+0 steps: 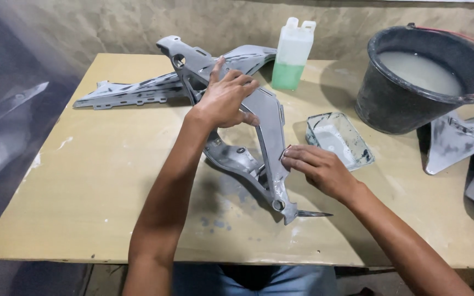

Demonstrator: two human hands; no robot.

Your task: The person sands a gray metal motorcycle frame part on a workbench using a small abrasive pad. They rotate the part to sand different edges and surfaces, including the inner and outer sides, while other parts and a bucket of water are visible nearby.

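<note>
Our right hand (319, 170) pinching a sanding scrap against grey fairing panel (267, 137), left hand (226, 98) clasped over its top, on worktop (100, 181).

Bare tan wooden tabletop (105, 181) lies open at left; black water-filled bucket (412, 87), clear square tray (338, 140) and green-liquid plastic jug (292, 55) crowd the right.

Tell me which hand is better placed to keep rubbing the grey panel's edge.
Right. The right hand already has its fingertips pressed on the edge of the grey panel, probably over a small abrasive piece. The left hand grips the panel higher up, steadying it on the table.
</note>
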